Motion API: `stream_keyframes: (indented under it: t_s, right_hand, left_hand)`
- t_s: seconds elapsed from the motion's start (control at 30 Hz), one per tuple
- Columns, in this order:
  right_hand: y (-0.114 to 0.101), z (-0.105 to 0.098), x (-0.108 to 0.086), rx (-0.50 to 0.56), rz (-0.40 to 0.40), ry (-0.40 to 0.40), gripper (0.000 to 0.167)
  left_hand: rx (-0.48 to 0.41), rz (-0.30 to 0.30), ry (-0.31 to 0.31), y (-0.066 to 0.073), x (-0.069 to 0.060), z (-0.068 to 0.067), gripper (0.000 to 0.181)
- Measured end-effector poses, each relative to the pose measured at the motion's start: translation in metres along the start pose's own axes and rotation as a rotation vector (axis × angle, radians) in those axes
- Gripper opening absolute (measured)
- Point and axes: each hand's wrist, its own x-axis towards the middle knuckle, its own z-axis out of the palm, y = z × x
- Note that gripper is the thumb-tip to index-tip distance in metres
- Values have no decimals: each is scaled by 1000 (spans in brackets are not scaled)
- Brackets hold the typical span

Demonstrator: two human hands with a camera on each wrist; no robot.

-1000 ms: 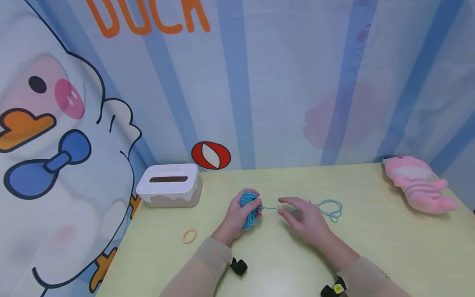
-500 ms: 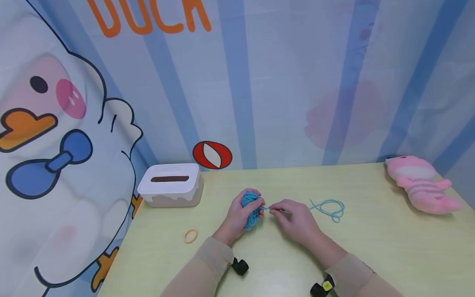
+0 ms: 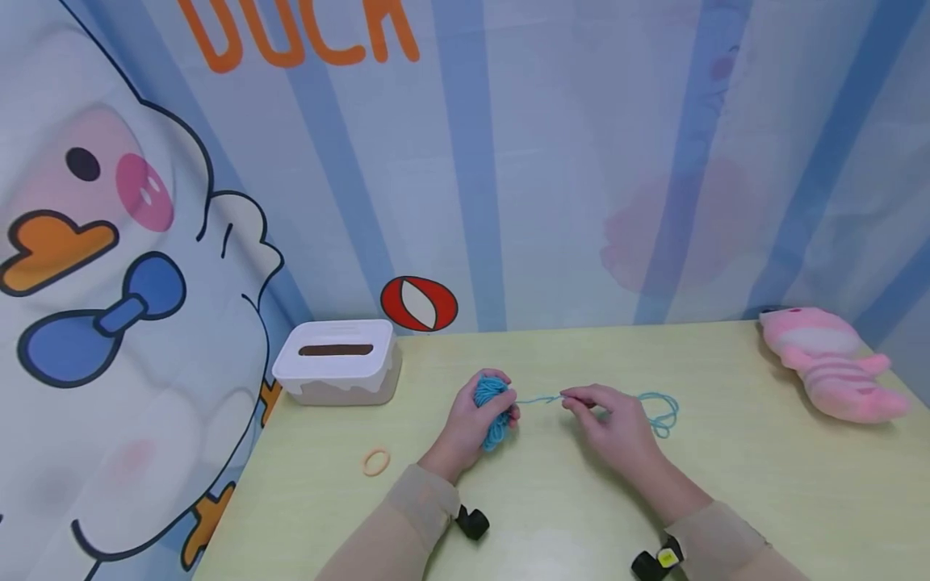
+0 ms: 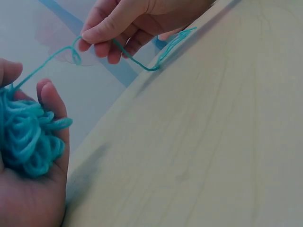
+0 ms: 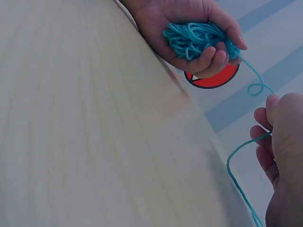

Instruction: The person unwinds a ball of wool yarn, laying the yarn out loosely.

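Left hand [image 3: 463, 421]: fingers curled round teal yarn bundle [image 3: 488, 393]. Right hand [image 3: 613, 426]: thumb and fingertips pinching the strand [image 3: 536, 400], small loop in the span between hands. Loose coil [image 3: 658, 395] just right of right hand on worktop [image 3: 552, 516]. Ring [image 3: 375, 451] left of left hand, plush [image 3: 828, 363] well right.
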Motion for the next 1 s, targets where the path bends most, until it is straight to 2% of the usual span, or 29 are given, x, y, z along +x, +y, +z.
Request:
stream_keyframes:
  t_s: [0.13, 0.33, 0.53, 0.7, 0.83, 1.0]
  right_hand:
    - [9, -12, -2, 14, 57, 30, 14]
    - [17, -32, -6, 0, 160, 29, 12]
    - [26, -52, -8, -35, 237, 44, 14]
    - [37, -64, -9, -83, 252, 71, 16]
    - [46, -72, -11, -133, 278, 93, 16]
    - [53, -81, -10, -200, 330, 105, 19]
  left_hand:
    - [-1, 16, 1, -2, 1, -2, 16]
    - [-18, 13, -3, -3, 1, -4, 11]
    - [-47, 15, -12, -2, 0, -3, 15]
    - [-46, 27, -10, -1, 1, -1, 31]
    - [-38, 8, 5, -1, 2, 0, 40]
    - [-38, -4, 13, -3, 3, -1, 43]
